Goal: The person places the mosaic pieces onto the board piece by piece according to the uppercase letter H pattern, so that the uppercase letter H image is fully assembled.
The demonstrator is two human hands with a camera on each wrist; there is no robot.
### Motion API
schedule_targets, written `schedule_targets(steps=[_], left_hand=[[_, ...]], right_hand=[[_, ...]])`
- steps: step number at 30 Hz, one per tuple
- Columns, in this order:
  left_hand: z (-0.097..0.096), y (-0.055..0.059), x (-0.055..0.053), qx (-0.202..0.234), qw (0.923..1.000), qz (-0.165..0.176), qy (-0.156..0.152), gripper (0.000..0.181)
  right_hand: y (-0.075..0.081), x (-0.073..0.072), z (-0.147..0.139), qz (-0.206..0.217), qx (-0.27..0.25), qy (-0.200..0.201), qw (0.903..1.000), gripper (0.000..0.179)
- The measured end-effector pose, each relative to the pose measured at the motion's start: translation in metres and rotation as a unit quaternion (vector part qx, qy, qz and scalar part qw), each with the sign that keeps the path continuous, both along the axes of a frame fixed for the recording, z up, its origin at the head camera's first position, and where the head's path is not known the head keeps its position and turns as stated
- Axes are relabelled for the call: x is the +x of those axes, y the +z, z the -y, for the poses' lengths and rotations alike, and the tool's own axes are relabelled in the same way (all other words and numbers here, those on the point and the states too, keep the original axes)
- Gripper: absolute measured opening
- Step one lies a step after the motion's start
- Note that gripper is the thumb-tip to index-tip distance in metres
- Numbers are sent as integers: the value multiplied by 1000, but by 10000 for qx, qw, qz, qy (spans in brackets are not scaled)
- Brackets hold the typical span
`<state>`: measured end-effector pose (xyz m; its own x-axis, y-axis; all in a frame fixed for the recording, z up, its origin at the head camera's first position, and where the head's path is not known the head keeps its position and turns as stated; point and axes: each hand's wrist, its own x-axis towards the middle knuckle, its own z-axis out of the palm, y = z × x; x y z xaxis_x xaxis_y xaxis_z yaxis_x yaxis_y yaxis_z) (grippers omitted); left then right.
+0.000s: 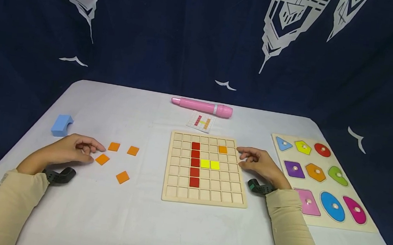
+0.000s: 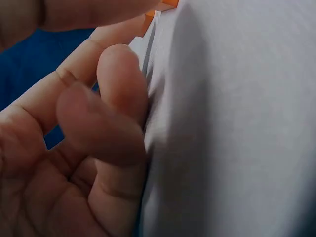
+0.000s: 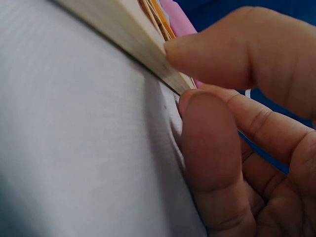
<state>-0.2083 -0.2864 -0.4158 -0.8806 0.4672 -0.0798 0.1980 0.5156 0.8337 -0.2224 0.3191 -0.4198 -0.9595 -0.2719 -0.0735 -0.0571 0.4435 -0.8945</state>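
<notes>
My left hand (image 1: pixel 71 150) hovers low over the table with loosely bent fingers and nothing visible in its grip. Its fingertips are beside an orange square tile (image 1: pixel 102 159); more loose orange tiles (image 1: pixel 122 177) lie to its right. A wooden grid board (image 1: pixel 224 198) lies flat at the centre. On it are a column of red tiles (image 1: pixel 195 162), two yellow tiles (image 1: pixel 215 165) side by side, and one orange tile (image 1: pixel 222 149) at upper right. My right hand (image 1: pixel 258 164) is at the board's right edge, fingertips close against it in the right wrist view; exact contact is unclear.
Behind the board lie a small pattern card (image 1: pixel 201 121) and a pink pen-shaped object (image 1: pixel 201 106). A blue arched block (image 1: pixel 62 125) stands at the left. To the right, partly behind my forearm, is a knobbed shape puzzle (image 1: pixel 320 197).
</notes>
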Motion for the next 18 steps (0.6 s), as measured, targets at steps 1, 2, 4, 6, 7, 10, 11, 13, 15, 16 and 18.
schedule_targets(steps=[1,2,4,6,7,10,11,13,15,16,18], left_hand=[[1,0,0,-21,10000,-23,-8,39],[1,0,1,-45,10000,-48,-16,39],[1,0,1,-97,9999,-89,-15,39],[0,0,2,-164,9997,-162,-12,39],[-1,0,2,-199,9996,-202,-9,38],[-2,0,3,-296,9992,-278,20,36],[-2,0,3,-320,9991,-291,27,35],[-2,-1,3,-369,9987,-334,40,34],[-3,-1,3,-405,9984,-379,60,33],[-3,-1,3,-415,9983,-396,77,33],[-4,-1,3,-429,9981,-424,100,32]], right_hand=[[0,0,0,-17,-4,16,10000,58],[0,0,1,-38,-8,23,10000,58],[0,0,1,-73,-6,27,10000,58],[0,1,2,-109,21,52,9999,58],[0,1,2,-115,34,48,9999,57],[0,0,1,-122,67,55,9999,57],[0,0,1,-118,71,60,9999,57],[0,0,0,-86,77,39,9999,57],[0,0,0,-77,90,57,9999,57],[-1,0,0,-61,83,36,9999,57],[-1,0,0,-57,74,37,9999,58]])
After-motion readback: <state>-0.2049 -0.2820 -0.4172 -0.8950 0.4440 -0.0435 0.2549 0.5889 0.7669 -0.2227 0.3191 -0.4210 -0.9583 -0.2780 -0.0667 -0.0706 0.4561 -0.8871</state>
